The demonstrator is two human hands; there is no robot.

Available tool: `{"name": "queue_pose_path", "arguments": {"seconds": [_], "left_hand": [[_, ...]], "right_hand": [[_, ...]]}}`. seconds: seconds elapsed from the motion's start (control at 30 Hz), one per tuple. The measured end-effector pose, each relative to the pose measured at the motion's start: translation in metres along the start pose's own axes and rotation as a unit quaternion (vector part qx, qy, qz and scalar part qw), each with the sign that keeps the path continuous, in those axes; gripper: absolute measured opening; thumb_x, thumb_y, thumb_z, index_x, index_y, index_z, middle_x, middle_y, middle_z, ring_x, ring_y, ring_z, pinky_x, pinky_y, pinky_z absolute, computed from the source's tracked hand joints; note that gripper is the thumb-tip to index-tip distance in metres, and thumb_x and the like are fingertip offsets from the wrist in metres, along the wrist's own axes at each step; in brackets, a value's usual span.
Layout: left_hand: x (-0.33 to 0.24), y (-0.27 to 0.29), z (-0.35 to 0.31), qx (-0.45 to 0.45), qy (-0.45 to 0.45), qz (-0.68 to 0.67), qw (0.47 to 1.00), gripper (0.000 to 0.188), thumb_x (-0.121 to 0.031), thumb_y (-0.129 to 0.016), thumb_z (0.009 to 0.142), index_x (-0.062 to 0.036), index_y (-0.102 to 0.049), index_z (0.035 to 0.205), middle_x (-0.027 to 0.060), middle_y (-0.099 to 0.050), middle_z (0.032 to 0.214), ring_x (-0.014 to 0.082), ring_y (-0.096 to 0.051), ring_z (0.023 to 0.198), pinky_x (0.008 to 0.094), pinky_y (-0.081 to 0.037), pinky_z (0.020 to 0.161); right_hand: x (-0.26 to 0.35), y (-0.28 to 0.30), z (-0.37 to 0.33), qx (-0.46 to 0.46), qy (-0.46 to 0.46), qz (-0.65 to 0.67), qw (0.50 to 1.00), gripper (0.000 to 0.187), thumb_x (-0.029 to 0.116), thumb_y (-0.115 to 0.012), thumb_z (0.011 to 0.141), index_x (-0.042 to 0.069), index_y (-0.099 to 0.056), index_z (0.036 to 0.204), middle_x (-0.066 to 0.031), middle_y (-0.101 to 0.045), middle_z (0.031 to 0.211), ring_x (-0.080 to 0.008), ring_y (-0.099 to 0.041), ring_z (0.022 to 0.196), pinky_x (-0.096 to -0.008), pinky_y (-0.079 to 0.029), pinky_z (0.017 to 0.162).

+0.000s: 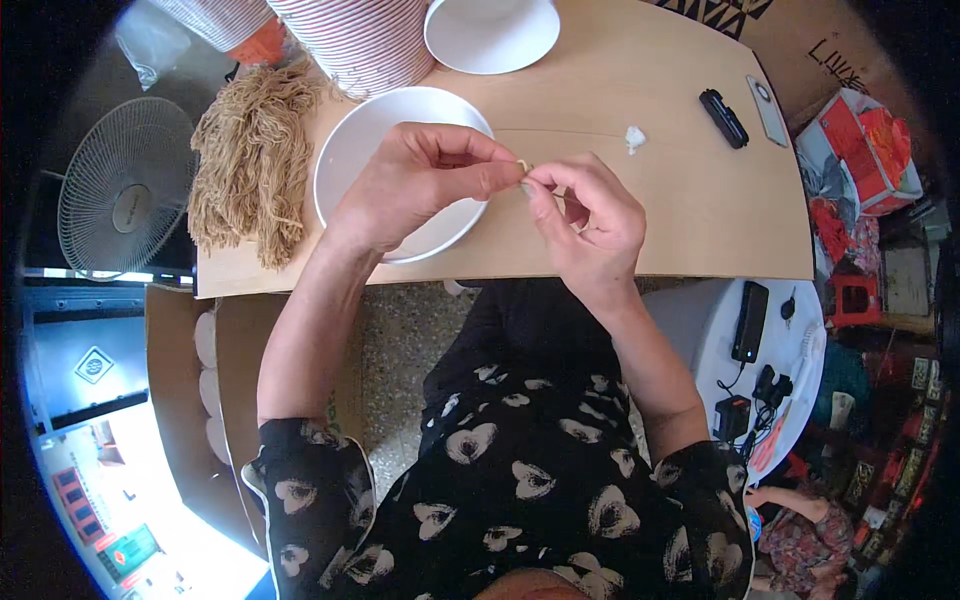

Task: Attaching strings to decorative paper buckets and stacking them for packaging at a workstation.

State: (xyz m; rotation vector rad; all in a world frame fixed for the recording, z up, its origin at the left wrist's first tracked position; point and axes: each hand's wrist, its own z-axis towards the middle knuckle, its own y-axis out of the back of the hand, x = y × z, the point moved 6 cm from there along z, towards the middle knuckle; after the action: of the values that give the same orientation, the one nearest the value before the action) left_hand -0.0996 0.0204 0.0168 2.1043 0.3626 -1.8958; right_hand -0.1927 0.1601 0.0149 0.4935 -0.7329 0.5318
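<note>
Both hands meet above the table, near the right rim of a white paper bowl [345, 165]. My left hand [425, 180] is closed in a pinch on a thin tan cord [524, 166], of which a small bent bit shows between the fingertips. My right hand [598, 215] pinches the same cord just beside it, thumb against forefinger. A short length of it seems to run under the right fingers; most is hidden. Left of the bowl lies a thick bundle of loose tan cords [255, 155], hanging slightly over the table's front edge.
Behind the bowl rise a tall stack of paper bowls [355, 40] and another white bowl [490, 35]. A white wad [635, 138] and a black object [723, 118] lie to the right. A fan [125, 205] stands left; a person [805, 535] is at lower right.
</note>
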Motion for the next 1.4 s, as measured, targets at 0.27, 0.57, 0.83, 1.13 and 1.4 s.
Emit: {"name": "queue_pose_path", "arguments": {"seconds": [0.27, 0.57, 0.83, 1.13, 1.4], "left_hand": [[-0.003, 0.0, -0.001, -0.026, -0.028, 0.019, 0.999, 0.015, -0.004, -0.073, 0.085, 0.0008, -0.073, 0.099, 0.0037, -0.072, 0.088, 0.0064, -0.065, 0.081, 0.0199, -0.053, 0.074], [-0.005, -0.002, -0.005, -0.027, -0.095, 0.067, 0.993, 0.013, -0.002, -0.07, 0.087, 0.0044, -0.07, 0.098, 0.0039, -0.068, 0.077, 0.0078, -0.064, 0.069, 0.0201, -0.051, 0.064], [-0.01, -0.005, -0.009, -0.031, -0.103, 0.102, 0.989, 0.013, -0.001, -0.069, 0.087, 0.0052, -0.071, 0.099, 0.004, -0.07, 0.079, 0.0074, -0.064, 0.07, 0.0209, -0.052, 0.066], [-0.011, -0.004, -0.008, -0.025, -0.084, 0.11, 0.99, 0.017, -0.001, -0.071, 0.086, 0.0041, -0.072, 0.102, 0.0041, -0.071, 0.083, 0.0073, -0.064, 0.073, 0.0215, -0.052, 0.068], [-0.006, 0.002, -0.008, -0.03, -0.083, 0.1, 0.991, 0.017, -0.008, -0.073, 0.087, 0.0013, -0.073, 0.101, 0.0014, -0.072, 0.084, 0.0059, -0.063, 0.076, 0.022, -0.051, 0.07]], "right_hand": [[-0.003, -0.002, -0.003, 0.04, -0.086, 0.05, 0.994, 0.004, 0.0, -0.067, 0.087, -0.001, -0.066, 0.091, 0.0012, -0.059, 0.08, -0.0016, -0.049, 0.063, -0.0175, -0.036, 0.055], [-0.023, -0.006, -0.003, 0.075, -0.293, 0.217, 0.928, 0.011, 0.007, -0.071, 0.087, -0.003, -0.068, 0.088, 0.002, -0.063, 0.075, -0.001, -0.051, 0.064, -0.0165, -0.04, 0.057], [-0.036, -0.009, -0.009, 0.07, -0.354, 0.269, 0.893, 0.018, 0.013, -0.072, 0.087, -0.003, -0.069, 0.092, -0.0014, -0.062, 0.074, -0.0024, -0.044, 0.056, -0.0176, -0.03, 0.048], [-0.027, -0.006, -0.01, 0.065, -0.347, 0.3, 0.886, 0.024, 0.016, -0.064, 0.093, -0.006, -0.07, 0.101, -0.0071, -0.066, 0.078, -0.0037, -0.044, 0.055, -0.0191, -0.032, 0.049], [-0.007, -0.003, -0.008, 0.078, -0.306, 0.248, 0.916, 0.023, 0.014, -0.06, 0.094, -0.005, -0.07, 0.104, -0.0073, -0.065, 0.08, -0.0033, -0.043, 0.056, -0.0191, -0.032, 0.05]]}}
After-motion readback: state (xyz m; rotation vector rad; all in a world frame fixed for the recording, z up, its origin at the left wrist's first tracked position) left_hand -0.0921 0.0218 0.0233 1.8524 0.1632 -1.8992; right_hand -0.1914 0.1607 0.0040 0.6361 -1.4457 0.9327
